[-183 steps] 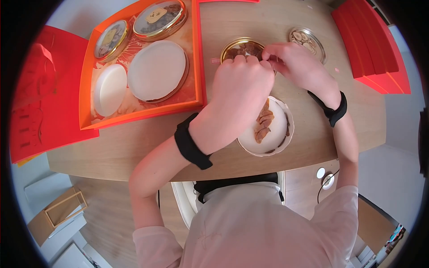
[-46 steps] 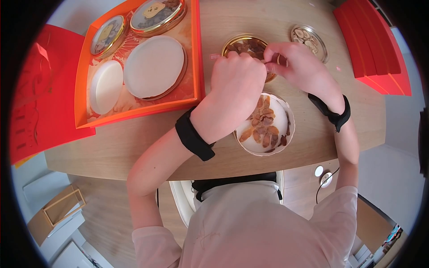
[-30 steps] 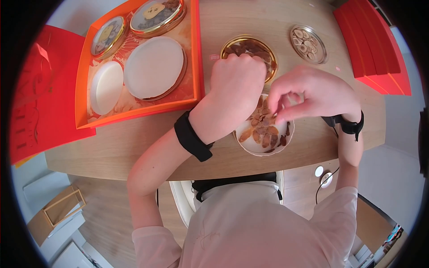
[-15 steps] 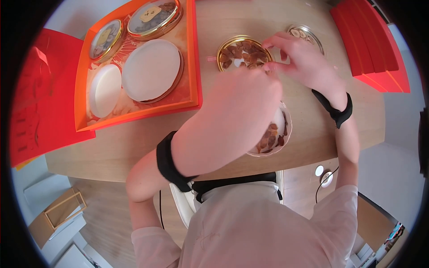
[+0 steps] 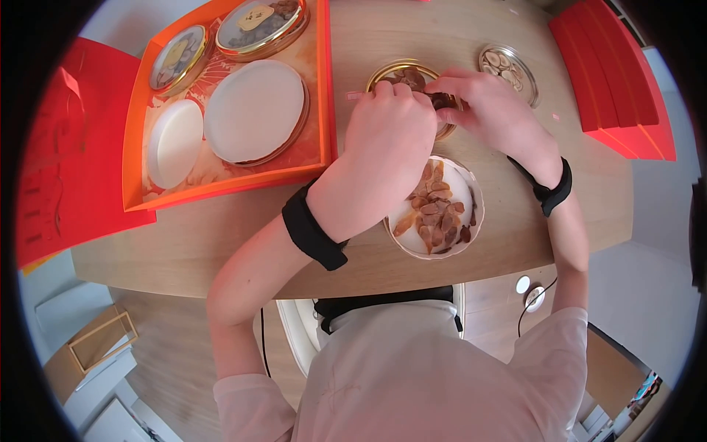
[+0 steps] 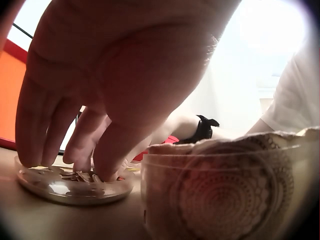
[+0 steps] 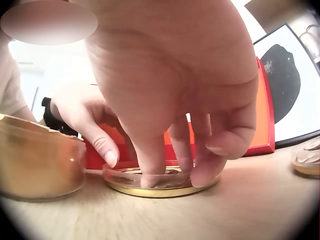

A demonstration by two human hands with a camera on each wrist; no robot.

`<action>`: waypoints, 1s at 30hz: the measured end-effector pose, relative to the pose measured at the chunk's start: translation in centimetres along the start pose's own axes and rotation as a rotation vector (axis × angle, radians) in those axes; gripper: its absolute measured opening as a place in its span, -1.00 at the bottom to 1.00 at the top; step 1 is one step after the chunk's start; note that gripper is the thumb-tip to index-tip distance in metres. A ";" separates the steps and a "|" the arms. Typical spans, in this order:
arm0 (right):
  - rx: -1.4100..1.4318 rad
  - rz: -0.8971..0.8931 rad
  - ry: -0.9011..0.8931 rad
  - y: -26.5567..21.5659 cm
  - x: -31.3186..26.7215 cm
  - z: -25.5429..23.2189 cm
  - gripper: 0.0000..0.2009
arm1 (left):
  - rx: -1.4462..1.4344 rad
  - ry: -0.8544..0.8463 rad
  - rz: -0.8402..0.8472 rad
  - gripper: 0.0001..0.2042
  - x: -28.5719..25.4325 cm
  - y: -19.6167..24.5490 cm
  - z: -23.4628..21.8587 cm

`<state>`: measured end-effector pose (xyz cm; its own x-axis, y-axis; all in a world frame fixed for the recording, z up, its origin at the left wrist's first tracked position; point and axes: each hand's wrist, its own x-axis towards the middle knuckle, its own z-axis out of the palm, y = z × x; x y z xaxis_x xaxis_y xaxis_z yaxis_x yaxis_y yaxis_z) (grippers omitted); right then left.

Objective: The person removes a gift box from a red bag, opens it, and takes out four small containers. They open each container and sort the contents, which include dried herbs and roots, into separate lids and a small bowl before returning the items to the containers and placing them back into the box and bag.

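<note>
My left hand [image 5: 390, 136] reaches down over a shallow gold-rimmed dish [image 5: 379, 76] of brown dried slices [image 5: 412, 76]. In the left wrist view its fingertips are down among the slices; I cannot tell whether it grips one. From the other side my right hand [image 5: 501, 110] reaches into the same dish, thumb and fingers apart around dark slices [image 5: 443, 102]. Nearer the table edge stands a clear round tub [image 6: 215, 200] with a patterned, scalloped paper liner [image 5: 479, 199]. Several amber-brown slices [image 5: 442, 214] lie on the white surface within it.
An orange-red box [image 5: 228, 184] on the left holds two gold-rimmed tins [image 5: 261, 33], a large white disc [image 5: 254, 110] and a white oval piece [image 5: 177, 144]. Back right are a small dish of pale slices [image 5: 508, 74] and red boxes [image 5: 604, 66]. A red bag [image 5: 74, 162] lies far left.
More slices lie in the tub than 6 seconds ago. My right hand passed over the tub with pinched fingers, then returned to the dish. My left hand reached further right, then came back left.
</note>
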<state>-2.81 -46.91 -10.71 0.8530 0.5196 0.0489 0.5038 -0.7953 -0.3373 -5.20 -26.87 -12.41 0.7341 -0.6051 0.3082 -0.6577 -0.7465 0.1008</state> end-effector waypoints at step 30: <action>0.148 -0.073 0.141 0.0 0.5 0.1 -0.91 | -0.105 -0.065 -0.028 -0.87 0.5 0.5 -0.3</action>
<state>-2.42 -46.65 -10.79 0.8307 0.5174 0.2056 0.5484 -0.6970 -0.4619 -5.20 -27.45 -11.94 0.7594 -0.6037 0.2426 -0.6485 -0.7322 0.2082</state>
